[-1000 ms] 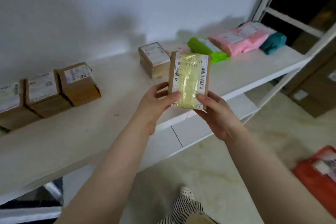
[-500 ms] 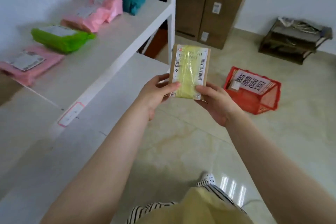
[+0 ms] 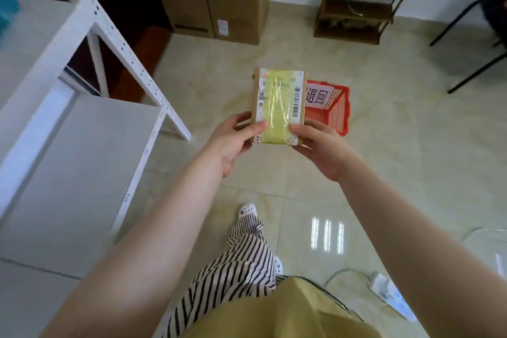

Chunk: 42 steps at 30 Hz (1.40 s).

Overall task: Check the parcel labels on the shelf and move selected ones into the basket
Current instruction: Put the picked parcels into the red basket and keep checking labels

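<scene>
Swung from shelf: both hands [image 3: 233,140] grip parcel [image 3: 279,105] before "退回" basket [image 3: 338,110].

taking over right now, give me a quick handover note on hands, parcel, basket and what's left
Left hand: grips the lower left corner of the parcel.
Right hand: grips its lower right corner.
Parcel: upright in the air, label facing the person, away from the shelf.
Basket: red, on the floor just beyond the parcel, partly hidden by it.
Done: parcel taken off the shelf and held in front of the basket.
Left: lower it into the basket and let go, then check further labels.
</scene>
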Each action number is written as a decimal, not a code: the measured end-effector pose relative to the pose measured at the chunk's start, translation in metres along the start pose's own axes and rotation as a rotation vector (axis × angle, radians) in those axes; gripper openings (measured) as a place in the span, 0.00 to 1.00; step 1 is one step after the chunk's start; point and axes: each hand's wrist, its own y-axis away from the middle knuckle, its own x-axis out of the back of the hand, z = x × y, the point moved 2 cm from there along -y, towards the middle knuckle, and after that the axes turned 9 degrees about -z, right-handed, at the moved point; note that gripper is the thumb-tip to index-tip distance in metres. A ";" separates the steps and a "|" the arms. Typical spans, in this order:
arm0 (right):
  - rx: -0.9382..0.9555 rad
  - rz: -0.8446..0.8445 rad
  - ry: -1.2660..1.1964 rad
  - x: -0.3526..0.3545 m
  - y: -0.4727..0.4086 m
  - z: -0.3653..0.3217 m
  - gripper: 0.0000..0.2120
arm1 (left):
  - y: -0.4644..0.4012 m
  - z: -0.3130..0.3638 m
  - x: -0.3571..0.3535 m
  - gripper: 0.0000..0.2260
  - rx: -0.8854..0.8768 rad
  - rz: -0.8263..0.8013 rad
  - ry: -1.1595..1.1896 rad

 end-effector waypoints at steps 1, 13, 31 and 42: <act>-0.002 0.017 -0.010 0.013 -0.009 -0.007 0.22 | -0.019 0.005 -0.007 0.26 0.014 -0.015 -0.007; 0.080 0.171 -0.110 0.155 -0.143 -0.120 0.20 | -0.255 0.104 -0.093 0.27 0.067 -0.262 -0.066; -0.182 0.331 -0.338 0.343 -0.364 -0.075 0.30 | -0.506 0.031 -0.151 0.19 0.406 -0.045 -0.092; -0.393 0.295 -0.440 0.453 -0.527 0.130 0.35 | -0.682 -0.158 -0.120 0.15 0.797 0.188 0.233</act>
